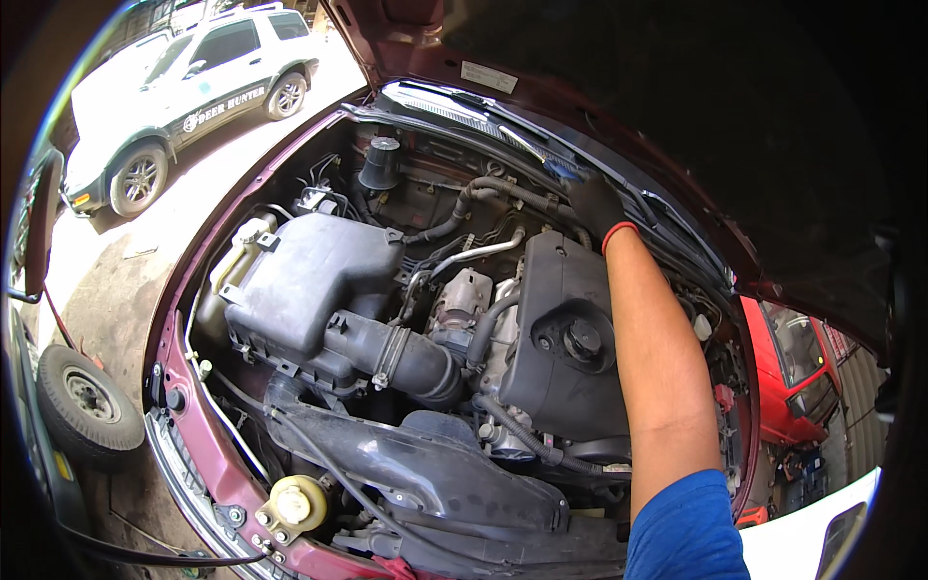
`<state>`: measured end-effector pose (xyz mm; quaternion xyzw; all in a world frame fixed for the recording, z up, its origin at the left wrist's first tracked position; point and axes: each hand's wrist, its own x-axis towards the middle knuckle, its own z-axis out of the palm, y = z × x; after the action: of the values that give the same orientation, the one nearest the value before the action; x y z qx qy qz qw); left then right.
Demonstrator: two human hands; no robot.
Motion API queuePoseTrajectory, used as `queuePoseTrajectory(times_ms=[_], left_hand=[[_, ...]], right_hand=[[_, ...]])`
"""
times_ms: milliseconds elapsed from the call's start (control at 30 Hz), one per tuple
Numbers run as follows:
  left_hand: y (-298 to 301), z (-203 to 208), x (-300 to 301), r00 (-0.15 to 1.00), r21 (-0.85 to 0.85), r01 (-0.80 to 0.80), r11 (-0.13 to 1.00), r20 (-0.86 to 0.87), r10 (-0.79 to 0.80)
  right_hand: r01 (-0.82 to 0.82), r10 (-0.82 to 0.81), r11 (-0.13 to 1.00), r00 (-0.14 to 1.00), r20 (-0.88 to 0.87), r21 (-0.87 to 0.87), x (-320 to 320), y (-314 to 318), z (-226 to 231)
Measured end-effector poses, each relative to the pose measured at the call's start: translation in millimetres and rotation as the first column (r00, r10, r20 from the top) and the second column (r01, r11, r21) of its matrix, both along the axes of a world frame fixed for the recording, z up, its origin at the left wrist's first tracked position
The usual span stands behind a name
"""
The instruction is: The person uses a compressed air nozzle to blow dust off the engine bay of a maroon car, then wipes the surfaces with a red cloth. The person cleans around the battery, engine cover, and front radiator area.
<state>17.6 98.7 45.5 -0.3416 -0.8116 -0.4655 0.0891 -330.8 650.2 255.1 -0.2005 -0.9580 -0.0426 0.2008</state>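
Note:
My right arm stretches across the open engine bay. My right hand [594, 201], in a dark glove with a red band at the wrist, is at the far edge below the windscreen. Its fingers look closed on a small blue cloth-like thing [561, 168], mostly hidden by the hand. Just nearer than the hand are a black hose [522, 193] and the black engine cover [561, 377] with its round filler cap [582, 338]. My left hand is out of view.
The raised maroon bonnet [580, 72] hangs over the far right. Left of the engine sit a black air-filter box [319, 271] and its ribbed intake duct [416, 365]. A yellowed reservoir [298, 505] is near the front. Outside are a loose wheel [89, 398] and parked vehicles.

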Motion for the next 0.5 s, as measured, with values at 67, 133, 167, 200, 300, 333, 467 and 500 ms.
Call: queuePoseTrajectory(times_ms=[67, 133, 167, 200, 300, 333, 467, 500], left_hand=[[-0.3, 0.5, -0.4, 1.0, 0.001, 0.003, 1.0, -0.004, -0.003], [-0.7, 0.3, -0.6, 1.0, 0.001, 0.004, 1.0, -0.014, -0.004], [-0.8, 0.0, -0.7, 1.0, 0.003, 0.008, 1.0, -0.014, -0.008], [-1.0, -0.3, -0.9, 1.0, 0.006, 0.012, 1.0, -0.015, -0.012], [-1.0, -0.7, -1.2, 1.0, 0.014, 0.002, 1.0, -0.026, -0.002], [-0.7, -0.7, -1.1, 1.0, 0.018, -0.004, 1.0, -0.031, 0.005], [-0.3, 0.2, -1.0, 1.0, 0.009, -0.001, 1.0, -0.028, 0.002], [-0.4, 0.2, -1.1, 1.0, 0.008, 0.001, 1.0, -0.022, -0.001]], right_hand=[[-0.046, 0.026, 0.981, 0.994, 0.109, 0.187, -8.0, 4.9, -2.0], [0.014, -0.014, 0.999, 1.0, 0.003, 0.05, -13.7, 4.9, -3.0], [0.039, -0.04, 0.999, 0.998, -0.048, -0.02, -15.1, 2.5, -2.8], [0.051, -0.051, 0.999, 0.998, -0.04, 0.005, -15.2, -1.5, -2.3], [0.087, -0.086, 0.995, 0.996, -0.02, 0.048, -9.3, -21.1, 2.5], [0.1, -0.099, 0.994, 0.995, -0.012, 0.045, -6.2, -28.5, 4.7], [0.117, -0.12, 0.973, 0.993, 0.005, 0.197, 3.9, -50.5, 10.2], [0.106, -0.113, 0.968, 0.993, 0.019, 0.229, 5.1, -52.2, 10.3]])
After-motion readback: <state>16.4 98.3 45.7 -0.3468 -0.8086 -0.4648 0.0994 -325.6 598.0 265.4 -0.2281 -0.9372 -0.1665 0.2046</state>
